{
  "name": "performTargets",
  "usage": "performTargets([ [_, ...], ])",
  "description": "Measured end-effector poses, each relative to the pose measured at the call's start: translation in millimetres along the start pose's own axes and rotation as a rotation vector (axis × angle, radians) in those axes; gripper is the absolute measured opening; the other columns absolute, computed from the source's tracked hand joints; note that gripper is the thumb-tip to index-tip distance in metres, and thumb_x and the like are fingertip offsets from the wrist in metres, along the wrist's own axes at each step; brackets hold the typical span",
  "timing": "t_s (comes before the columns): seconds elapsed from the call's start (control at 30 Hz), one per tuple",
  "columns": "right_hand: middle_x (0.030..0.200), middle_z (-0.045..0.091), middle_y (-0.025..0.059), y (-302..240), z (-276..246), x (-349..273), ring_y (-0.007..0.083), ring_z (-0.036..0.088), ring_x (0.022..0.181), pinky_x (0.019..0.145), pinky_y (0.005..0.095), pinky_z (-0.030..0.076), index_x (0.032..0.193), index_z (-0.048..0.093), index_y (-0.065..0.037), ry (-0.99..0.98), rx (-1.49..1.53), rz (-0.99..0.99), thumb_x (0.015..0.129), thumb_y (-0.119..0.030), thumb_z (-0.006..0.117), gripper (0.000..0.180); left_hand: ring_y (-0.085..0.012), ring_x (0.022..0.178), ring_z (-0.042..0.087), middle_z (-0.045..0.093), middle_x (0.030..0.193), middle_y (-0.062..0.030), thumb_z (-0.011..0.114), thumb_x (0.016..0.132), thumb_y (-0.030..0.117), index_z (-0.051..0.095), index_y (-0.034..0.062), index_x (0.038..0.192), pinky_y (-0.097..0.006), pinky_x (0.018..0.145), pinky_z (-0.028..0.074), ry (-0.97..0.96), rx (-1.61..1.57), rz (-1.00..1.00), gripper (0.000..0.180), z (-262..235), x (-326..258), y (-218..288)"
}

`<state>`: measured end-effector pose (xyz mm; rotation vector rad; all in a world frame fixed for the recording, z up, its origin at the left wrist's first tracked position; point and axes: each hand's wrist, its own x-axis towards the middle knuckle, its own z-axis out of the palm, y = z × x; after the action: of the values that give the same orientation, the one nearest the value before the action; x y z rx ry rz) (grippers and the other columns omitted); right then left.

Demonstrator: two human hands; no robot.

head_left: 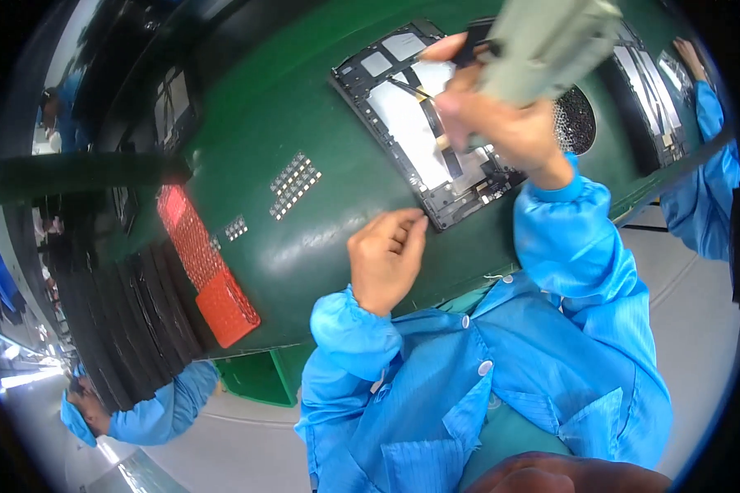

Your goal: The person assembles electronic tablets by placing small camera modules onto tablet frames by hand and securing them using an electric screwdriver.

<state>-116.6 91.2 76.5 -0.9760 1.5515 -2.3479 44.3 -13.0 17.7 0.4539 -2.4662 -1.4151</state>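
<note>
Currently, an opened flat device [409, 135] with a black frame and silvery panels lies at a slant on the green tabletop [247, 123], in front of the person. Left hand [388, 256]: fingers curled, fingertips at the near left corner of the frame; the grip looks loosely bent, and whether it pinches the edge cannot be told. Right hand [501, 123]: above the right part of the device, motion-blurred. A pale grey-green tool-like object [543, 53] overlaps it from above; whether the right grip is closed on this cannot be determined.

Just right of the right hand, a round patch of small dark pieces [580, 119]. Further right, a second opened device [649, 103], dark-framed.

Left of the main device, well apart from it: a slanted array of small parts [296, 187] in rows, and a smaller cluster [236, 228] nearer the person. Beyond the cluster, red bubble wrap [193, 234], with a smooth red block [228, 308] at its near end. Stacked black strips [131, 316] stand left of the block. A co-worker's blue sleeve [709, 177] shows at far right.
</note>
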Motion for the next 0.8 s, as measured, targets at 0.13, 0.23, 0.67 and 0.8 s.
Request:
performTargets([
  [0.13, 0.061, 0.057, 0.0017, 17, 30, 3, 0.0068, 0.054, 0.046, 0.043, 0.0207, 0.042, 0.096, 0.058, 0.004, -0.168, 0.016, 0.127, 0.071, 0.001, 0.065, 0.026, -0.0104, 0.062, 0.058, 0.061, 0.079, -0.0085, 0.060, 0.081, 0.000, 0.057, -0.0072, 0.096, -0.019, 0.052, 0.046, 0.118, -0.316, -0.186, 0.016, -33, 8, -25],
  [0.23, 0.059, 0.057, 0.0023, 20, 37, 3, 0.0074, 0.054, 0.046, 0.043, 0.0211, 0.042, 0.095, 0.058, 0.004, -0.195, 0.005, 0.152, 0.072, 0.002, 0.064, 0.025, -0.0114, 0.063, 0.060, 0.063, 0.082, -0.0105, 0.059, 0.083, 0.003, 0.057, -0.0061, 0.095, -0.020, 0.053, 0.047, 0.184, -0.372, -0.220, 0.015, -52, 10, -31],
  [0.67, 0.058, 0.054, 0.0017, 27, 40, -1, 0.0076, 0.052, 0.047, 0.043, 0.0209, 0.041, 0.093, 0.055, 0.004, -0.211, -0.035, 0.238, 0.070, 0.002, 0.063, 0.024, -0.0162, 0.074, 0.063, 0.063, 0.091, -0.0129, 0.052, 0.086, -0.001, 0.058, -0.0039, 0.094, -0.022, 0.059, 0.049, 0.234, -0.435, -0.179, 0.011, -57, 3, -37],
  [0.8, 0.061, 0.057, 0.0013, 28, 44, -8, 0.0071, 0.054, 0.049, 0.046, 0.0200, 0.042, 0.097, 0.055, 0.002, -0.206, -0.026, 0.202, 0.070, 0.001, 0.064, 0.029, -0.0170, 0.078, 0.063, 0.062, 0.090, -0.0137, 0.053, 0.083, -0.005, 0.061, -0.0054, 0.089, -0.024, 0.063, 0.051, 0.189, -0.418, -0.084, 0.010, -52, -4, -33],
])
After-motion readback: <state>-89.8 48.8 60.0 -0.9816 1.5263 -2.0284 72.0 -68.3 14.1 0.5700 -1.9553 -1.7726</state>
